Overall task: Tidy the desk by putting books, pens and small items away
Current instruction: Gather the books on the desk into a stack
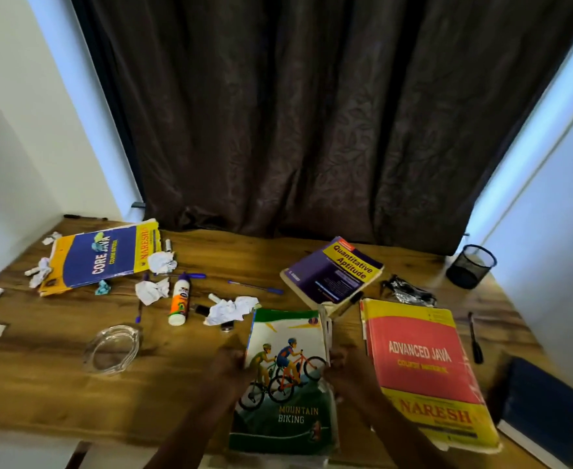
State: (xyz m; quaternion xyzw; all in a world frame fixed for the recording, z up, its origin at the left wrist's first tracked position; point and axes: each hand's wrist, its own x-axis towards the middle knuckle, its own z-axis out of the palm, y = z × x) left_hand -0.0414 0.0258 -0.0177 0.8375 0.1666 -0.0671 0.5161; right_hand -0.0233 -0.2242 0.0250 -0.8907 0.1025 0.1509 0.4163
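Note:
I hold the Mountain Biking book by both side edges near the desk's front edge. My left hand grips its left edge and my right hand grips its right edge; both are motion-blurred. The red and yellow Advanced Java book lies to the right. The purple Quantitative Aptitude book sits behind it. The blue Core Java book lies at the far left. Blue pens and a black pen lie loose on the wooden desk.
Crumpled papers are scattered around a glue bottle. A glass ashtray stands front left. A black mesh pen cup is at the back right, a dark notebook front right, a black tangle nearby. A dark curtain hangs behind.

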